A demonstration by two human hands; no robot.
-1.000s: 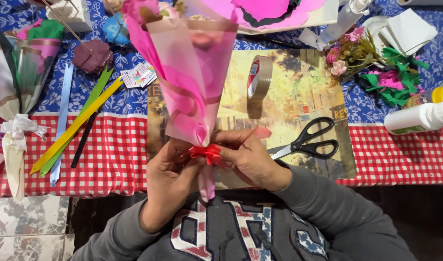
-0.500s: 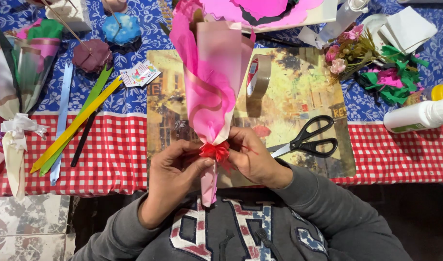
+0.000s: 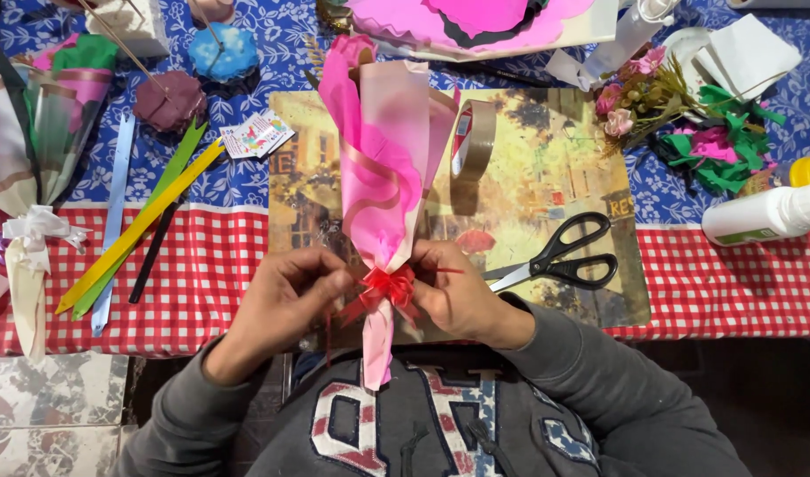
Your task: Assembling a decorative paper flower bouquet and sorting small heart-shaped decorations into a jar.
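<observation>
Bouquet (image 3: 383, 177) (pink wrap) upright — both hands, L (image 3: 285, 296) & R (image 3: 453, 291), pinching red ribbon bow (image 3: 385, 287).

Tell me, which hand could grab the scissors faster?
Probably the right hand: the scissors lie just beside it on the picture mat, while the left hand sits across the pink bouquet.

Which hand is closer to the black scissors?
Right. The right hand pinches the red ribbon bow just beside the black-handled metal scissors; the left hand is on the bow's far side.
</observation>
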